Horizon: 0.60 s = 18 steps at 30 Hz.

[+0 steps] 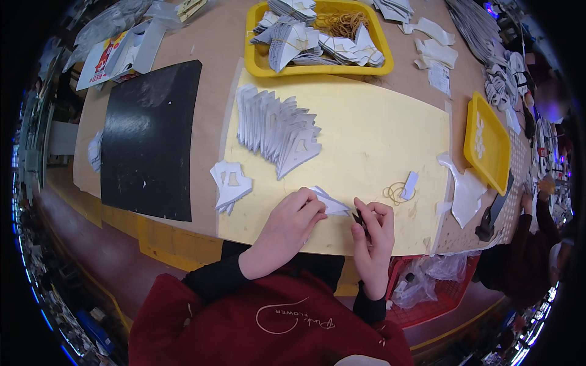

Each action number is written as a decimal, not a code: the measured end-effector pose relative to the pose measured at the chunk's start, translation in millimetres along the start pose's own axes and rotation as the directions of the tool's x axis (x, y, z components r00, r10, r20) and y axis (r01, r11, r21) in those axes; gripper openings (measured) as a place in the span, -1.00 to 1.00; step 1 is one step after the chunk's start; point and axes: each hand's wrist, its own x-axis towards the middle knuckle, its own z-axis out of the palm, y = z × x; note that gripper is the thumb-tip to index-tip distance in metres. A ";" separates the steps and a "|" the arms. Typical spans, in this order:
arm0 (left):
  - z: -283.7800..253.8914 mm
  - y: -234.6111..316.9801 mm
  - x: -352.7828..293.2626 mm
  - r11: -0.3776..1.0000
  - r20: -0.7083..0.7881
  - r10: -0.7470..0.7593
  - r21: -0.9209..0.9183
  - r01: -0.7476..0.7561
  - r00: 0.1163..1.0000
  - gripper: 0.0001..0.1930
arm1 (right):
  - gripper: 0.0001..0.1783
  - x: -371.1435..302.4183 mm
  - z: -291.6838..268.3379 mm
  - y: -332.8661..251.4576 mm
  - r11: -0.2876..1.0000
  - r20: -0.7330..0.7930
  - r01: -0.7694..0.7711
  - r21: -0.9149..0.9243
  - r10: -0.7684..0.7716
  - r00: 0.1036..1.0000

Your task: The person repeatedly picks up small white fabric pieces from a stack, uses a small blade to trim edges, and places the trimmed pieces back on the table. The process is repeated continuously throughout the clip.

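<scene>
Brown-covered desk (pixel 212 97) with a yellow sheet (pixel 384 128) on top, busy workroom all around. Left grip (pixel 285 221) is pinched on the edge of a grey-white piece (pixel 329 204), which lies flat between the two grips. Right grip (pixel 375 235) is closed around a small dark tool (pixel 361 221), right by the piece's pointy end. Fanned stack (pixel 278 129) beyond the left grip, rubber bands (pixel 397 193) just beyond the right.

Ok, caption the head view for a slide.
Left hand at a pale cut piece, right hand holding a small dark tool near the piece's tip, fanned stack beyond.
</scene>
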 end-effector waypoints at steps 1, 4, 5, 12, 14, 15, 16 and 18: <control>-0.1 -0.8 -0.4 0.999 -0.003 0.021 0.026 -0.021 1.000 -0.85 | -0.52 -1.0 -0.9 1.0 0.999 0.035 0.035 -0.028 -0.034 0.999; 1.5 -3.2 1.5 0.996 -0.057 0.058 0.067 -0.055 0.997 -0.86 | -0.59 1.4 1.3 -0.9 0.991 0.046 0.128 -0.036 -0.126 0.991; 0.5 -4.6 1.1 0.998 -0.038 0.043 0.051 -0.041 0.998 -0.87 | -0.62 1.9 3.4 -0.6 0.988 0.038 0.148 -0.031 -0.147 0.988; -9.3 -8.0 4.0 0.999 0.002 0.029 -0.030 -0.029 1.000 -0.89 | -0.75 7.1 22.0 -0.4 0.959 -0.005 0.241 -0.149 -0.244 0.970; -9.0 -8.6 4.2 0.999 0.000 0.036 -0.025 -0.036 0.999 -0.89 | -0.77 7.5 25.4 0.3 0.953 -0.007 0.245 -0.178 -0.250 0.968; -8.1 -8.6 4.3 0.999 -0.004 0.042 -0.019 -0.042 0.999 -0.89 | -0.78 7.9 26.6 0.3 0.955 -0.006 0.235 -0.182 -0.240 0.971; -7.3 -8.8 4.3 0.999 -0.007 0.048 -0.013 -0.048 0.999 -0.89 | -0.79 8.1 27.5 0.6 0.957 -0.004 0.224 -0.186 -0.229 0.973; -7.0 -9.2 2.9 0.999 0.021 0.047 0.019 -0.047 0.999 -0.87 | -0.81 8.2 28.3 2.1 0.953 -0.008 0.236 -0.192 -0.242 0.970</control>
